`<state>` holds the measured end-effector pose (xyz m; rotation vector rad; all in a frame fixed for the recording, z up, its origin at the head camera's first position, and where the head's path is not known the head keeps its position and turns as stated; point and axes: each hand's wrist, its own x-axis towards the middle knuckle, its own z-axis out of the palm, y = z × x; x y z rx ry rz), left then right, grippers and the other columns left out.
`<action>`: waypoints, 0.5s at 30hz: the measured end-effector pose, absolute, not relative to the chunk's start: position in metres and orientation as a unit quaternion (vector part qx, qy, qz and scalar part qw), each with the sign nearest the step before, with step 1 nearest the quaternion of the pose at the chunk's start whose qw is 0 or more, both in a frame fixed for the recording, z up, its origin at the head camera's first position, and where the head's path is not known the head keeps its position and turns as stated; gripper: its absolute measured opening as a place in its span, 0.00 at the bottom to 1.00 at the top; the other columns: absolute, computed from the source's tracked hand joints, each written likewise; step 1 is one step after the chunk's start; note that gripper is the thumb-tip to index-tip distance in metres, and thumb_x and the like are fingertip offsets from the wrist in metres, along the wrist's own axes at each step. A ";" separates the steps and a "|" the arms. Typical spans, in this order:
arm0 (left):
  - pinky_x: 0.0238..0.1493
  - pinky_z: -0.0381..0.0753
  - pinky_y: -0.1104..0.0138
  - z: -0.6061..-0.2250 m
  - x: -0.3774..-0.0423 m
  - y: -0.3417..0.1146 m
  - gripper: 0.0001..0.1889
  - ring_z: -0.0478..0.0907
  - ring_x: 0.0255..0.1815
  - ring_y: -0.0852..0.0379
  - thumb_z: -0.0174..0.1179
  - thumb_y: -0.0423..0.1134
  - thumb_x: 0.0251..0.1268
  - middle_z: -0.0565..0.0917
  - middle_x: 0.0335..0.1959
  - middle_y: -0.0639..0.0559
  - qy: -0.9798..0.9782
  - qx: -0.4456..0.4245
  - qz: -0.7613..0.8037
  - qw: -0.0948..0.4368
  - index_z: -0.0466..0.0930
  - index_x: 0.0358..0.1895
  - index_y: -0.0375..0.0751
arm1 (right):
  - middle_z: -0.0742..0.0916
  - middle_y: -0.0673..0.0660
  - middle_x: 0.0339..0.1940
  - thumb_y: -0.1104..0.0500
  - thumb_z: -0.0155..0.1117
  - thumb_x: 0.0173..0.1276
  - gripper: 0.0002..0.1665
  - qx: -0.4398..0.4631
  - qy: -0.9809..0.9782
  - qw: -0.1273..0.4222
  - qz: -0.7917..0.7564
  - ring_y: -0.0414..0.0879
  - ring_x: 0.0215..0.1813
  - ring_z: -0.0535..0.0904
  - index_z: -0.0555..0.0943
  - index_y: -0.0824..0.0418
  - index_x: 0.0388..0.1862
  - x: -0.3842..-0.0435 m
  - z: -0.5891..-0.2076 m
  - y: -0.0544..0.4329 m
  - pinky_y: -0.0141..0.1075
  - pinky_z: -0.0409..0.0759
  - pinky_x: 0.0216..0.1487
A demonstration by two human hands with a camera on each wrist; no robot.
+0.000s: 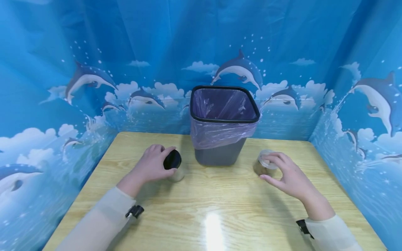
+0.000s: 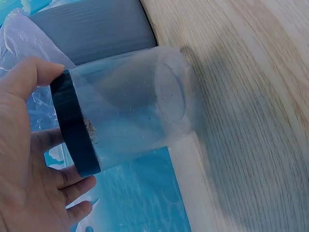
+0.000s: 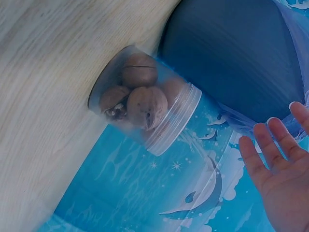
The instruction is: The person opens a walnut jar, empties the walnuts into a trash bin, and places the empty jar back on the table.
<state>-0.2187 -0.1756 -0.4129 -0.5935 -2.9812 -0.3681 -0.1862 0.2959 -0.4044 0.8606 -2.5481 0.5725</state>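
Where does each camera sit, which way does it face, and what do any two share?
Head: worn on the head, facing forward and down at the table; left hand, right hand and sleeves show.
Left wrist: worn there, facing the black-lidded jar; left hand shows.
Right wrist: worn there, facing the walnut jar; right hand shows.
Shared: head and left wrist both show the bin.

We see a bright head view, with white glare [image 1: 214, 230] on the surface [image 1: 176, 216]. The wrist views look dimmer to us, with soft shadows.
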 end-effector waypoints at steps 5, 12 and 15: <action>0.61 0.66 0.42 -0.414 -0.223 -0.177 0.44 0.67 0.58 0.39 0.65 0.63 0.57 0.73 0.52 0.39 -0.974 -0.189 -0.115 0.038 0.65 0.76 0.50 | 0.79 0.59 0.57 0.56 0.81 0.54 0.36 0.298 -0.911 0.200 0.206 0.58 0.58 0.76 0.78 0.62 0.61 -0.186 -0.402 0.300 0.57 0.76 0.55; 0.58 0.67 0.44 -0.414 -0.225 -0.177 0.45 0.67 0.55 0.41 0.63 0.65 0.57 0.72 0.51 0.40 -0.977 -0.186 -0.104 0.027 0.64 0.77 0.51 | 0.79 0.60 0.57 0.55 0.80 0.56 0.36 0.284 -0.914 0.197 0.212 0.59 0.57 0.76 0.77 0.60 0.62 -0.184 -0.403 0.305 0.60 0.75 0.56; 0.60 0.66 0.43 -0.415 -0.225 -0.175 0.45 0.67 0.57 0.40 0.62 0.65 0.58 0.72 0.52 0.39 -0.977 -0.185 -0.103 0.020 0.63 0.77 0.51 | 0.79 0.60 0.57 0.54 0.79 0.57 0.36 0.274 -0.917 0.195 0.214 0.60 0.57 0.76 0.77 0.60 0.62 -0.184 -0.404 0.307 0.61 0.74 0.55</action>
